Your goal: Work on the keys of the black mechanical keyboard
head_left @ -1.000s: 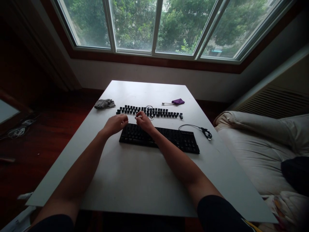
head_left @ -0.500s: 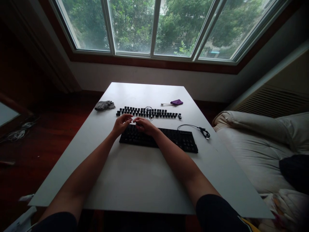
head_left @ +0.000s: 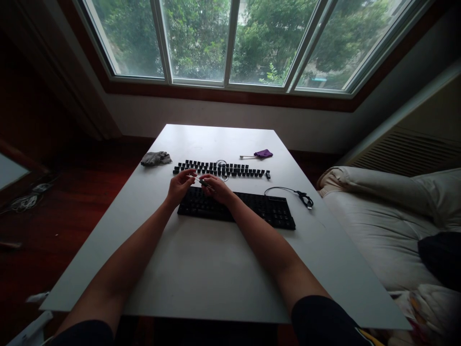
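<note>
Over the left part of a black keyboard (head_left: 259, 204), my two hands are close together. My right hand (head_left: 218, 188) is closed round a keycap puller (head_left: 203, 182), a small tool with a dark handle and thin pale wires pointing left. My left hand (head_left: 180, 186) has its thumb and fingers curled together at the wire ends; what they pinch is too small to make out. Just beyond both hands, rows of loose black keycaps (head_left: 245, 170) stand on the white table (head_left: 201, 269). My right hand and forearm hide part of the keyboard.
A crumpled grey cloth (head_left: 156, 158) lies at the table's left edge. A purple cloth (head_left: 263, 153) and a thin stick-like brush (head_left: 247, 157) lie at the back right. The keyboard's coiled cable (head_left: 305, 198) is on the right. A pale sofa (head_left: 374, 230) stands beside the table.
My hands have drawn slightly apart and turned a little, so more of the puller's handle and wires shows between them. The keyboard and keycap rows stay in place.
</note>
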The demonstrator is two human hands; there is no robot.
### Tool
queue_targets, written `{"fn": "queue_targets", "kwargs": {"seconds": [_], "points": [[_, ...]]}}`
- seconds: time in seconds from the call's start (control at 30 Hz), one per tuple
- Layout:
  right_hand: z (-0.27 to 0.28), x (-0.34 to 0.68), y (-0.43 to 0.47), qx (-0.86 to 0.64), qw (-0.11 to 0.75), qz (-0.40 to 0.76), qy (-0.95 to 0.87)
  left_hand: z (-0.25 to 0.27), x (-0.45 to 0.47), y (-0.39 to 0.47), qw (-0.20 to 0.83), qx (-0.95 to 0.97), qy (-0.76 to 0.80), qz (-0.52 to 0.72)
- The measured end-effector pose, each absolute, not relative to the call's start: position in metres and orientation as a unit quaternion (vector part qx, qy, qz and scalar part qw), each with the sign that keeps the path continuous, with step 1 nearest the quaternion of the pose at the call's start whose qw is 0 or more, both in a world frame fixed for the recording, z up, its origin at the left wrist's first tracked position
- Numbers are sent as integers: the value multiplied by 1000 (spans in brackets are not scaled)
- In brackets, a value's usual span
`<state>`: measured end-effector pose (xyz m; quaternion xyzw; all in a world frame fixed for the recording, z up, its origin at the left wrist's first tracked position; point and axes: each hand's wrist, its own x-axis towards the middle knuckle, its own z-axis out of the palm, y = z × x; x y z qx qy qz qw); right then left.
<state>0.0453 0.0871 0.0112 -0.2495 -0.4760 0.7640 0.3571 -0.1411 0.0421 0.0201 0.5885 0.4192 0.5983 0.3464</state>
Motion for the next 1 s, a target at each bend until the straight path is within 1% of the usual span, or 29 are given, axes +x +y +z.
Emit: {"fn": "queue_targets", "kwargs": {"seconds": [0.3, 0.4, 0.6, 0.87, 1.0], "points": [[19, 47, 84, -223, 431, 758, -436, 10, -142, 50, 358, 535, 393, 657], [16, 45, 84, -224, 450, 744, -441, 9, -142, 50, 360, 533, 394, 656], [12, 44, 86, -248, 449, 739, -436, 9, -142, 48, 345, 554, 420, 631], [13, 46, 87, -237, 421, 777, -404, 5, -143, 47, 316, 540, 460, 630], [14, 45, 87, -240, 425, 781, -390, 4, -144, 47, 312, 540, 471, 624]]}}
